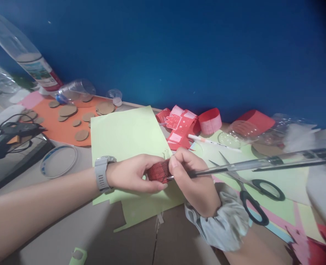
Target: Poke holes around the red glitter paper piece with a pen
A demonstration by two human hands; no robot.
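Note:
My left hand (138,173), with a grey watch at its wrist, is closed round a small red and black patterned piece (157,172). Against that piece's right side, my right hand (189,173) grips a long dark pen (223,168). The pen slants up to the right, its tip beside the red piece. Both hands are over the lower part of a light green paper sheet (126,132). What my right fingertips press on is partly hidden.
Black-handled scissors (242,184) lie open on coloured paper at the right. Red paper shapes (181,127) and a white marker (214,143) lie behind my hands. Cardboard discs (67,110), a clear ring (58,161), and a tall bottle (33,62) are at the left.

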